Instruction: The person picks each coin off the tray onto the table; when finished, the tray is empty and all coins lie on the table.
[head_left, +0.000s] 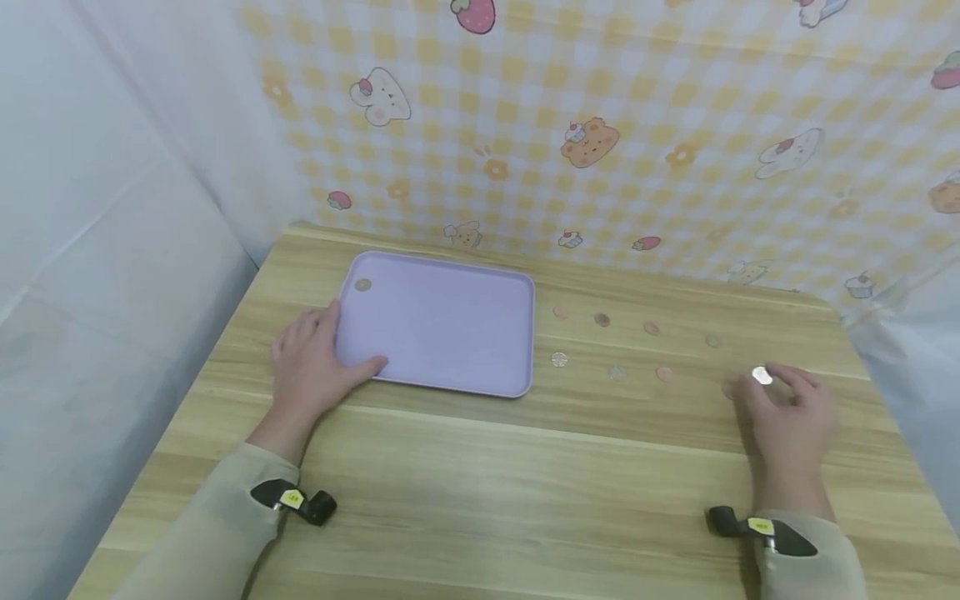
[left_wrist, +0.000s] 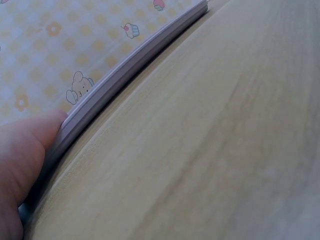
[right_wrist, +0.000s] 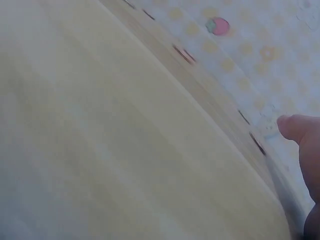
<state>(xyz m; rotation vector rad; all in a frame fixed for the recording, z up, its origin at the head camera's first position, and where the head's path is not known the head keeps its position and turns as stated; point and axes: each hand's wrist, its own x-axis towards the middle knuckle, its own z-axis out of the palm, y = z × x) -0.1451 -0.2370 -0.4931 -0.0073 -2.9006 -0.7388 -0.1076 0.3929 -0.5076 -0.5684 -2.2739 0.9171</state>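
Observation:
A lilac tray (head_left: 465, 333) lies on the wooden table (head_left: 480, 475), with one coin (head_left: 363, 284) in its far left corner. My left hand (head_left: 341, 342) rests at the tray's near left corner, thumb on top and fingers fairly straight along the left rim. The left wrist view shows that thumb (left_wrist: 30, 150) against the tray's edge (left_wrist: 130, 65). My right hand (head_left: 765, 379) pinches a silver coin (head_left: 761, 376) at its fingertips, just above the table at the right. In the right wrist view only a fingertip (right_wrist: 300, 127) shows.
Several loose coins lie in two rows right of the tray, from one (head_left: 558, 359) by its rim to another (head_left: 712, 340) farther right. A checked cartoon backdrop (head_left: 600, 125) walls the far side; white sheeting (head_left: 112, 250) closes the left.

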